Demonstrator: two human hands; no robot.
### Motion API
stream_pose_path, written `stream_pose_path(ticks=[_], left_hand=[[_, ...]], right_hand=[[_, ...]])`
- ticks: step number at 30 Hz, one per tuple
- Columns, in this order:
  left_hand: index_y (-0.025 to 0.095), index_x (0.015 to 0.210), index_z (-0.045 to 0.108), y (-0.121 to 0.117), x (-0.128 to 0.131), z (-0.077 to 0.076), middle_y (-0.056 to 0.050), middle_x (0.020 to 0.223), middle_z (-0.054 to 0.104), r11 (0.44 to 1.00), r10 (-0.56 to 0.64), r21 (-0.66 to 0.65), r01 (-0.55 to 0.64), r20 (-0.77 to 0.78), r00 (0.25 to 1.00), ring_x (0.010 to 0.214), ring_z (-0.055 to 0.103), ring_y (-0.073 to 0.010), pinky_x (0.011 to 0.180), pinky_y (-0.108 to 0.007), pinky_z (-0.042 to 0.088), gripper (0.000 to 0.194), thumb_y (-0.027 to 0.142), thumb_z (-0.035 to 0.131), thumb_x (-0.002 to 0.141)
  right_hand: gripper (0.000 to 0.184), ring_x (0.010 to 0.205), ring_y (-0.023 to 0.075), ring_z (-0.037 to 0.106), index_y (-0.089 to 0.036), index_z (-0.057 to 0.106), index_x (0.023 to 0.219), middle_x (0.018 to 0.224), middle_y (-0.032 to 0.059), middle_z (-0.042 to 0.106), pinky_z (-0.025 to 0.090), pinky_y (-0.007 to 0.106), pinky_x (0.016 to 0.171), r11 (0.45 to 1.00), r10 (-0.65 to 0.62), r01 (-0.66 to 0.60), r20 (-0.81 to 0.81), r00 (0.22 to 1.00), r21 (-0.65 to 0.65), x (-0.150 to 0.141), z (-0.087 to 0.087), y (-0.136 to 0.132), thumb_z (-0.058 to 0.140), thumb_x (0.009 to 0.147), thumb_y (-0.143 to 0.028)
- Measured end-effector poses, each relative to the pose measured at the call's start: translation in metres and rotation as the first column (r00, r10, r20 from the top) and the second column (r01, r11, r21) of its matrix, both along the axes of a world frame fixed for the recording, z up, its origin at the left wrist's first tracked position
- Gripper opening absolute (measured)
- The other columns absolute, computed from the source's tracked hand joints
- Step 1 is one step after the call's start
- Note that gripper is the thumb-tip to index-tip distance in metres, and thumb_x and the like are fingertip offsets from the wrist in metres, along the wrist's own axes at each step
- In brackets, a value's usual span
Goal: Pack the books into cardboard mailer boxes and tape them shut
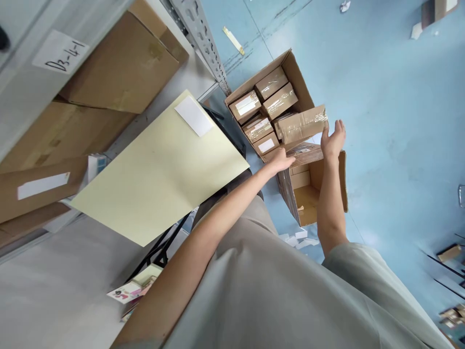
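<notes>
A large open carton [303, 80] on the floor holds several small cardboard boxes [280, 102] with clear tape and white labels. One taped box [303, 125] lies tilted above the others at the carton's near right side. My right hand [333, 139] is at that box's right end, its thumb against the end and its other fingers stretched out and apart. At the carton's near edge is my left hand [281, 161], fingers curled; what they grip is hidden. Close below both hands stands a second open carton [343, 182], with little visible inside.
To the left, a metal shelf [198, 29] bears big cardboard boxes [127, 63] and a label. A pale yellow board [160, 169] with a white paper lies on a black-framed stand beside my legs. Paper scraps [300, 240] litter the blue floor [392, 121].
</notes>
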State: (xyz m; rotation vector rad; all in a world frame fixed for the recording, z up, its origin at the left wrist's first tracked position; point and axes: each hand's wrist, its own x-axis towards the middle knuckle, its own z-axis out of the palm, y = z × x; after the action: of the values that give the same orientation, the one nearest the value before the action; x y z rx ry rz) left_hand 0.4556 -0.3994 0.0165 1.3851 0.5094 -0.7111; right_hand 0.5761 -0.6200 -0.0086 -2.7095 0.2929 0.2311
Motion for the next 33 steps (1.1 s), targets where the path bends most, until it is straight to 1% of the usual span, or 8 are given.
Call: stream_pose_path(ticks=[2,5,10,14,18,24,28,33], left_hand=[[0.016,0.102,0.083,-0.005,-0.003,0.001,-0.016,0.123,0.088,0.996,-0.087,0.020,0.086,0.011,0.996,0.134,0.078,-0.0398,0.118,-0.042,0.059,0.019,0.020,0.090,0.085],[0.018,0.096,0.085,0.018,-0.034,0.007,-0.010,0.112,0.090,0.993,-0.069,-0.090,0.073,0.046,0.997,0.125,0.081,-0.0361,0.117,-0.043,0.060,0.015,0.031,0.090,0.090],[0.020,0.092,0.092,0.111,-0.124,0.015,-0.017,0.130,0.091,0.972,0.167,-0.137,-0.190,-0.158,0.973,0.141,0.078,-0.0410,0.131,-0.053,0.053,0.021,0.036,0.097,0.080],[0.020,0.098,0.095,0.179,-0.200,0.022,-0.020,0.135,0.089,0.885,0.418,-0.096,-0.456,-0.268,0.868,0.141,0.077,-0.0439,0.130,-0.059,0.054,0.035,0.043,0.106,0.073],[0.018,0.102,0.095,0.215,-0.266,0.035,-0.021,0.132,0.089,0.685,0.698,-0.087,-0.723,-0.203,0.686,0.135,0.079,-0.0429,0.128,-0.057,0.057,0.049,0.051,0.110,0.069],[0.020,0.106,0.097,0.230,-0.362,0.066,-0.018,0.132,0.090,0.314,0.945,-0.200,-0.928,-0.029,0.325,0.123,0.082,-0.0355,0.124,-0.055,0.059,0.052,0.055,0.110,0.069],[0.021,0.107,0.098,0.229,-0.451,0.088,-0.015,0.127,0.091,0.082,0.996,-0.266,-0.960,0.039,0.075,0.120,0.082,-0.0321,0.123,-0.051,0.060,0.053,0.056,0.111,0.068],[0.022,0.103,0.098,0.214,-0.583,0.104,-0.014,0.125,0.091,-0.199,0.971,-0.282,-0.939,0.075,-0.228,0.115,0.082,-0.0308,0.117,-0.049,0.060,0.047,0.055,0.109,0.072]], right_hand=[[0.054,0.173,0.0403,0.049,-0.010,0.069,0.162,0.179,0.0283,0.059,0.030,0.069,0.147,1.000,0.021,-0.020,-0.043,0.999,0.020,0.000,-0.002,0.000,0.057,0.114,-0.032],[0.046,0.158,0.0381,0.064,-0.011,0.078,0.148,0.165,0.0281,0.073,0.042,0.063,0.143,0.993,0.103,-0.093,-0.156,0.982,0.071,-0.020,-0.007,0.017,0.059,0.112,-0.030],[0.044,0.143,0.0426,0.078,-0.007,0.084,0.136,0.147,0.0284,0.083,0.057,0.058,0.130,0.965,0.253,-0.217,-0.324,0.912,0.144,-0.076,-0.017,0.078,0.066,0.107,-0.033],[0.045,0.144,0.0408,0.079,-0.008,0.085,0.140,0.149,0.0268,0.083,0.057,0.055,0.132,0.884,0.467,-0.395,-0.416,0.780,0.250,-0.115,-0.016,0.140,0.067,0.108,-0.035],[0.041,0.140,0.0406,0.082,-0.016,0.086,0.139,0.148,0.0216,0.085,0.060,0.059,0.130,0.729,0.684,-0.603,-0.354,0.637,0.324,-0.143,-0.002,0.206,0.070,0.108,-0.036],[0.047,0.141,0.0403,0.081,-0.020,0.086,0.137,0.149,0.0197,0.085,0.062,0.062,0.128,0.360,0.932,-0.840,-0.111,0.346,0.406,-0.197,0.043,0.316,0.063,0.113,-0.054],[0.059,0.140,0.0387,0.081,-0.024,0.086,0.135,0.148,0.0181,0.086,0.063,0.063,0.128,0.130,0.987,-0.881,0.023,0.157,0.456,-0.272,0.080,0.390,0.059,0.113,-0.071],[0.065,0.140,0.0382,0.081,-0.025,0.086,0.132,0.144,0.0185,0.087,0.061,0.065,0.129,-0.148,0.988,-0.858,0.109,-0.109,0.492,-0.400,0.114,0.460,0.060,0.110,-0.079]])
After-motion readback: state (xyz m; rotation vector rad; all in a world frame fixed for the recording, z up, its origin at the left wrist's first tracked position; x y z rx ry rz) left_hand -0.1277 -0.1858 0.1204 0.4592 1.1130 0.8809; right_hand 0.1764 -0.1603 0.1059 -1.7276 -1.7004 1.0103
